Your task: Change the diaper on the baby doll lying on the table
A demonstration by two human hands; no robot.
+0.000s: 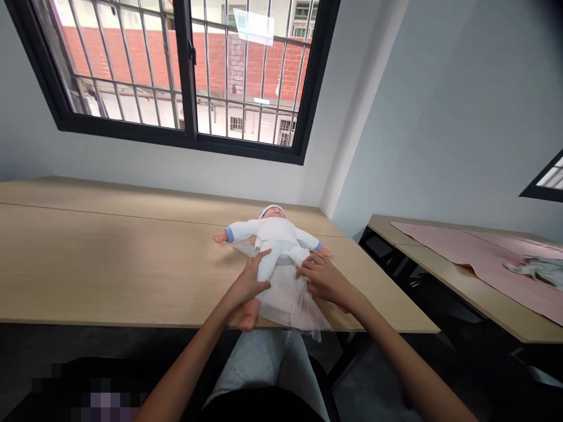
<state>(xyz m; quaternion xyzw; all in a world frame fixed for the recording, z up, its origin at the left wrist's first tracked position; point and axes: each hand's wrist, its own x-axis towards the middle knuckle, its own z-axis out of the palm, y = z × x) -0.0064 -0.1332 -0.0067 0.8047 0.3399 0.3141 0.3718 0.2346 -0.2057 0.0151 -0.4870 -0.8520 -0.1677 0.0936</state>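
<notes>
A baby doll (277,231) in a white outfit with blue cuffs and a white cap lies on its back on the table, its feet toward me. My left hand (253,278) rests around the doll's leg on the left, thumb and fingers apart. On the other leg, my right hand (323,275) has its fingers bent in at the white cloth, but what they pinch is too small to make out. A thin, see-through white sheet (292,299) lies beneath and between the doll's legs and hangs over the table's front edge.
The doll lies on a light wooden table (132,264) below a barred window (189,70). To the right, past a gap, a second table (497,313) bears a pink mat (475,258) with a pale crumpled cloth (536,269) on it.
</notes>
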